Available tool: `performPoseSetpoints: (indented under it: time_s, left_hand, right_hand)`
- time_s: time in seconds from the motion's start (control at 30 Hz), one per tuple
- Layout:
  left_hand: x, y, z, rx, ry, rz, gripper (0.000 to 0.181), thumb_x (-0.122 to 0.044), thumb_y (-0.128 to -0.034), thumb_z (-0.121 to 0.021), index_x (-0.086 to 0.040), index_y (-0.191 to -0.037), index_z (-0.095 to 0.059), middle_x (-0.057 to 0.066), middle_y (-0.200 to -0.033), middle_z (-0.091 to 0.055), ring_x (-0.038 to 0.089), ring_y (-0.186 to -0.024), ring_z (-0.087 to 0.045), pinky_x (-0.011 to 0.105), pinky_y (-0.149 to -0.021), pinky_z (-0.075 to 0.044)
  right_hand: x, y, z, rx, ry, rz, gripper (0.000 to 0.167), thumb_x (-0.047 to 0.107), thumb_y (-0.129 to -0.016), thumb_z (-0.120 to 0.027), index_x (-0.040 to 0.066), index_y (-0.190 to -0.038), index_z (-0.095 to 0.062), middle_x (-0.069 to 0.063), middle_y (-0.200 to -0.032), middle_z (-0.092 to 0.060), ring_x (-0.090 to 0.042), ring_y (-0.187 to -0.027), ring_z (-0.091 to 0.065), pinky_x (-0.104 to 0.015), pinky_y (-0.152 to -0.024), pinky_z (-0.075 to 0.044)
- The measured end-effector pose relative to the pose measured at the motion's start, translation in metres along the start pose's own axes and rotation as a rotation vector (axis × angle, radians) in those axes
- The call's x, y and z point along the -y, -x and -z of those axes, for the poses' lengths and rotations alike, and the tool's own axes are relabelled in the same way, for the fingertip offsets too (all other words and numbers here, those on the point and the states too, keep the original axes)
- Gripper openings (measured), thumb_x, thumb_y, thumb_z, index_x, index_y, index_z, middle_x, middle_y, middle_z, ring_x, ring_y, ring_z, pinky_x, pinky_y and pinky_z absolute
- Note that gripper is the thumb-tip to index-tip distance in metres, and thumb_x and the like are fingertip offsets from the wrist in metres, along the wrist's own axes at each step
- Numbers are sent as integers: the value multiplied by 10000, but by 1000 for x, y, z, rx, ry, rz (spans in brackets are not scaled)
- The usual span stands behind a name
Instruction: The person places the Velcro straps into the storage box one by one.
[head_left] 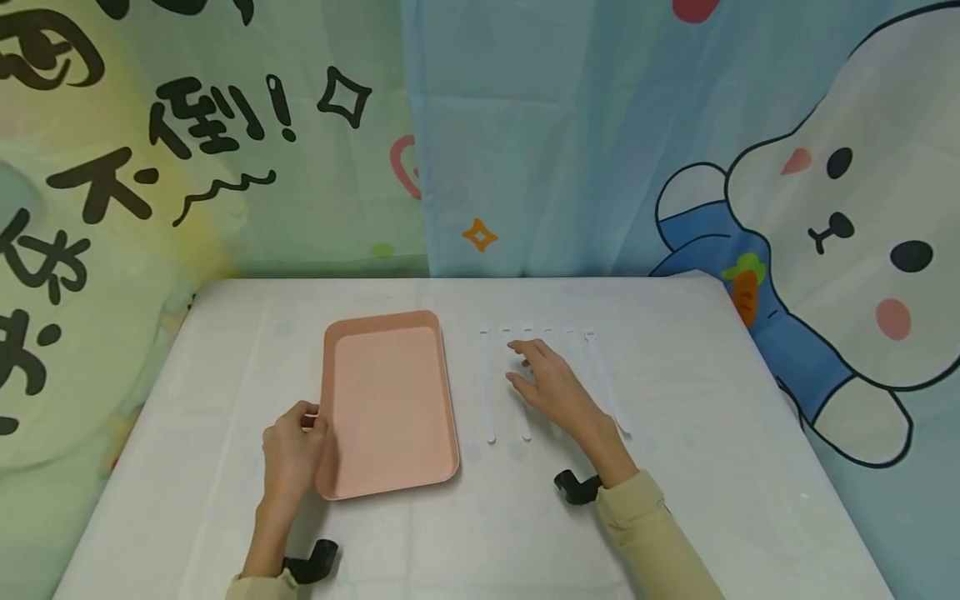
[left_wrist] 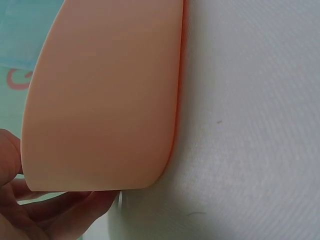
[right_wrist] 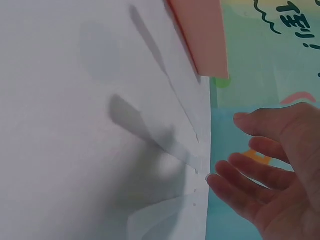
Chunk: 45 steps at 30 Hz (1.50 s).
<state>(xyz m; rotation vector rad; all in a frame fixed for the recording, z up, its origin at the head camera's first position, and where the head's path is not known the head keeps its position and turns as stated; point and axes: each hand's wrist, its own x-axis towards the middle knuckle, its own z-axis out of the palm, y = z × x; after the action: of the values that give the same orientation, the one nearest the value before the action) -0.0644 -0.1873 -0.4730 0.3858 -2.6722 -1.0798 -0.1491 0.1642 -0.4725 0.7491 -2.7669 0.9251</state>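
A shallow pink rectangular tray [head_left: 393, 408] lies on the white-covered table, left of the middle. My left hand [head_left: 291, 454] holds its left rim; the left wrist view shows the thumb and fingers around the edge of the tray [left_wrist: 105, 100]. Several thin, pale strips [head_left: 489, 400] lie side by side to the tray's right, each with a small dark mark at its far end. Above them is my right hand [head_left: 558, 392], fingers spread and gently bent, with nothing held. In the right wrist view, its shadow falls near the faint strips [right_wrist: 150, 127].
The white tabletop [head_left: 450, 550] reaches back to a printed curtain [head_left: 510, 150] with dark lettering and a white cartoon animal. Black camera mounts [head_left: 577, 487] sit at both wrists. The rightmost strip [head_left: 609, 383] partly passes behind the right forearm.
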Motion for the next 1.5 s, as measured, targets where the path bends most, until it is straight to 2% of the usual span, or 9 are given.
performPoseSetpoints:
  time_s: [0.27,0.53,0.77,1.0,1.27,1.5]
  left_hand:
    - [3,-1,-2,5,0,1,133,-37,-812,-591,13,-906,-670,182,-787,-675,307,-651,-645,385,-511,-484]
    - [3,-1,-2,-7,2,6,129,-44,-815,-595,10,-902,-673,185,-781,-675,316,-650,-645,398,-516,-484]
    - [3,-2,-2,-17,12,-8,119,-29,-806,-594,16,-884,-672,185,-751,-671,314,-625,-641,394,-503,-480]
    - [2,-2,-2,-17,11,3,123,-36,-816,-589,17,-888,-673,190,-768,-671,322,-646,-644,401,-517,-484]
    - [2,-2,-1,8,1,34,129,-46,-823,-590,10,-909,-669,172,-782,-674,311,-678,-647,404,-552,-489]
    - [4,-3,-4,-8,-2,14,110,-41,-819,-588,5,-884,-665,158,-753,-671,288,-645,-644,384,-529,-491]
  right_hand:
    - [-3,-16,-4,46,-70,-95,462,127,-853,-652,-1,-1268,-493,-152,-1148,-552,-276,-925,-594,-356,-761,-482]
    - [-4,-36,-10,66,-116,-258,429,133,-847,-654,9,-1238,-532,-143,-1120,-603,-224,-898,-603,-350,-729,-485]
    - [-5,-48,-13,74,-157,-305,418,91,-836,-653,-6,-1226,-539,-156,-1115,-609,-250,-913,-612,-371,-746,-486]
    - [-9,-61,-19,112,-160,-373,455,68,-841,-630,40,-1281,-517,-120,-1156,-599,-236,-967,-593,-368,-776,-473]
    - [-17,-74,-26,98,-218,-383,436,43,-839,-601,29,-1269,-525,-130,-1133,-611,-257,-973,-593,-385,-820,-456]
    - [-20,-81,-31,76,-270,-433,425,31,-832,-582,39,-1254,-538,-119,-1101,-619,-256,-960,-594,-383,-805,-460]
